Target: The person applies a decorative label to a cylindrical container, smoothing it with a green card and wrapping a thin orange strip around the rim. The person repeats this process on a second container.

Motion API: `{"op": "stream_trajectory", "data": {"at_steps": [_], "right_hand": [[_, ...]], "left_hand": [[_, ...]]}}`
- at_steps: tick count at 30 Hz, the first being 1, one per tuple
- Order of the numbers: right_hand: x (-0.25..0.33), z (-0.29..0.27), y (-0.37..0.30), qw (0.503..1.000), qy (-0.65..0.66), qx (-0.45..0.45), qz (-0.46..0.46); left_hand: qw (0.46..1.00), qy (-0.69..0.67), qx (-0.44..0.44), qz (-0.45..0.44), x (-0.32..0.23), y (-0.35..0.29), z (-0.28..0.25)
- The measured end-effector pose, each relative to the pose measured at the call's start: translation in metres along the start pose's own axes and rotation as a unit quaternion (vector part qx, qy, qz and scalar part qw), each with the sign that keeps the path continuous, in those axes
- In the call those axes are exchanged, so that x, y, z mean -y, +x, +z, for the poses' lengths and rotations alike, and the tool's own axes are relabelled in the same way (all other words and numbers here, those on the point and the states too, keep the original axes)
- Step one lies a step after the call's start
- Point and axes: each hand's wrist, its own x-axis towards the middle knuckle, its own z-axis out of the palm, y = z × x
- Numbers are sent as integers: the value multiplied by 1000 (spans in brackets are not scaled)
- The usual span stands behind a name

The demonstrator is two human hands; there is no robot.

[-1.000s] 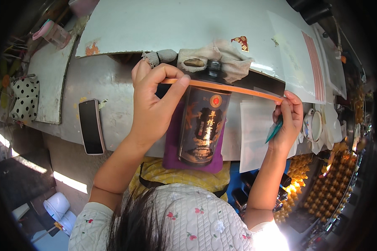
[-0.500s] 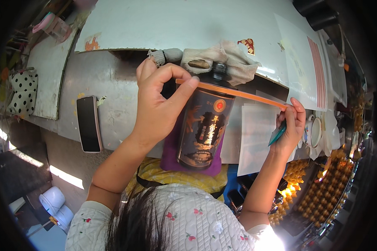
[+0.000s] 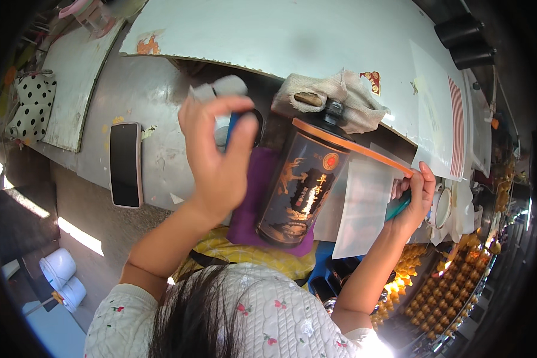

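Observation:
A dark bottle (image 3: pixel 304 191) with copper-coloured decoration and a black neck lies tilted on a purple cushion (image 3: pixel 253 179) before me. A narrow orange strip (image 3: pixel 364 152) crosses its shoulder and runs rightward, off the bottle. My right hand (image 3: pixel 414 197) pinches the strip's far end. It also holds a flat teal tool (image 3: pixel 398 207) against the palm. My left hand (image 3: pixel 215 155), blurred, is raised left of the bottle, thumb and forefinger apart. A grey cloth-covered piece (image 3: pixel 230 85) shows at its other fingers, which seem curled on it. Behind the thumb is a blue-and-dark round object (image 3: pixel 253 122), partly hidden.
Crumpled whitish cloth (image 3: pixel 364 104) lies behind the bottle's neck. Translucent sheets (image 3: pixel 364 209) hang at the table edge on the right. A phone (image 3: pixel 126 164) lies left on the metal table. A raised white board (image 3: pixel 238 30) spans the back. Gold-coloured rounded items (image 3: pixel 447 292) stand lower right.
My left thumb and forefinger have let go of the strip's left end, and that hand has moved left, away from the bottle. My right hand still pinches the other end. The view has shifted slightly.

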Motion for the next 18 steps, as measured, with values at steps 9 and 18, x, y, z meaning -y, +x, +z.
{"op": "stream_trajectory", "data": {"at_steps": [9,18], "right_hand": [[0,-6,3,1000,2,26,-2],[-2,-9,3,999,6,38,4]], "left_hand": [[966,140,206,65,-16,-35,-9],[967,129,210,56,-13,-31,-6]]}}
